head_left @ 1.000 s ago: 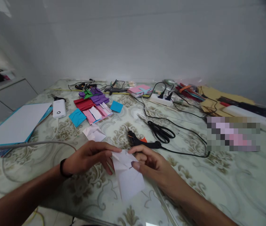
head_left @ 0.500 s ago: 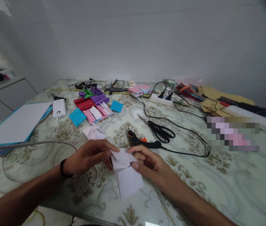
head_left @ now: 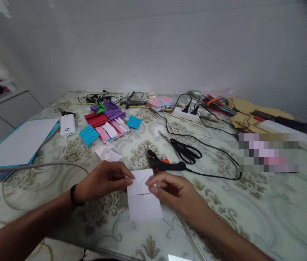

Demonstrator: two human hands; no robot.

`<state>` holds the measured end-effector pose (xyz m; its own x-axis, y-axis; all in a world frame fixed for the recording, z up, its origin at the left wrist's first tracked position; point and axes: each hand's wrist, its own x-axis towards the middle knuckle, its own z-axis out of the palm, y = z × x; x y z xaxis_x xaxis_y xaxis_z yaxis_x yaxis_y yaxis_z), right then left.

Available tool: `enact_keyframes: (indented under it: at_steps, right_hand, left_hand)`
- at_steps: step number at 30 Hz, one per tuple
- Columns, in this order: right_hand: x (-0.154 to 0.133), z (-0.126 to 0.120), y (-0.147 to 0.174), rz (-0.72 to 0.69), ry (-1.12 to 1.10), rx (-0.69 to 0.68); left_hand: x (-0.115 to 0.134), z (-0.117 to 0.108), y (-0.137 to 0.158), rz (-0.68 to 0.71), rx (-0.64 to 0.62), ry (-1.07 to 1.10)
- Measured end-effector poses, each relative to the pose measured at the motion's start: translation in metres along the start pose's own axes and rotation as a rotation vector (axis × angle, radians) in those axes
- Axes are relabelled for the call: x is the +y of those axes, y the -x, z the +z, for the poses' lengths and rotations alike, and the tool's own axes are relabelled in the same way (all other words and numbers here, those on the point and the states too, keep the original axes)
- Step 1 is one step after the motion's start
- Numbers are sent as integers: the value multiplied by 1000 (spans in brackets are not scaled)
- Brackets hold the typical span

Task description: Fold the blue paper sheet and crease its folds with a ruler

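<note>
1. White folded paper [head_left: 144,208] has swung from a slant to nearly square with the frame since the earlier view; its upper part, creased and lifted then, now lies flatter, with a straight edge across the middle. Left fingertips have slid from its top edge to its left side.
2. Paper's position: lower centre of the frame, over the patterned tabletop [head_left: 107,228], between both hands.
3. Left hand [head_left: 106,180]: thumb and fingers pinch the paper's upper left edge. Dark band on the wrist.
4. Right hand [head_left: 173,189]: thumb and forefinger grasp the upper right edge, by the folded-over panel. Remaining fingers curled, partly hidden.
5. Progress, as judged: part-folded. Upper panel is doubled over, with a slanting crease or flap line near its right; lower panel looks plain and flat. Whether the folds are pressed firm, cannot tell.
6. Left of centre: pale folded piece [head_left: 109,152] nearest the hands; beyond it, blue folded paper [head_left: 89,135], pink folded pieces [head_left: 105,134], red folded paper [head_left: 96,120] and purple folded pieces [head_left: 115,114], all already creased.
7. Just above the right hand: black glue gun [head_left: 166,166], its cord running right; black-handled scissors [head_left: 187,152] lie beyond. Neither is touched.
</note>
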<state>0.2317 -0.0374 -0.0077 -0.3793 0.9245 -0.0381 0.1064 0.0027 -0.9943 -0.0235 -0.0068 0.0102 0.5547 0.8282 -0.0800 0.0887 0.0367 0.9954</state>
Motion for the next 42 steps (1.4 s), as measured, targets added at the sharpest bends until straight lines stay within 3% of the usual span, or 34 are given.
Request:
enact_keyframes:
  at_steps: [6,11,16,24,35,39,42]
  right_hand:
    - [0,2,3,-86,222,64]
    - [1,4,2,-225,344,114]
    - [3,10,-3,-296,410,199]
    - [-12,21,-15,-207,465,256]
    - [-29,39,-6,-157,474,382]
    - [-34,44,11,-160,480,404]
    - [-32,32,35,-132,462,465]
  left_hand:
    - [-7,5,-3,-25,22,58]
    - [-12,15,-3,-97,-51,124]
    - [-17,23,-9,-85,54,155]
    - [-17,19,-18,49,184,338]
    - [-14,11,-11,19,79,330]
    - [-10,12,-7,26,26,303]
    - [-6,8,-6,31,56,231]
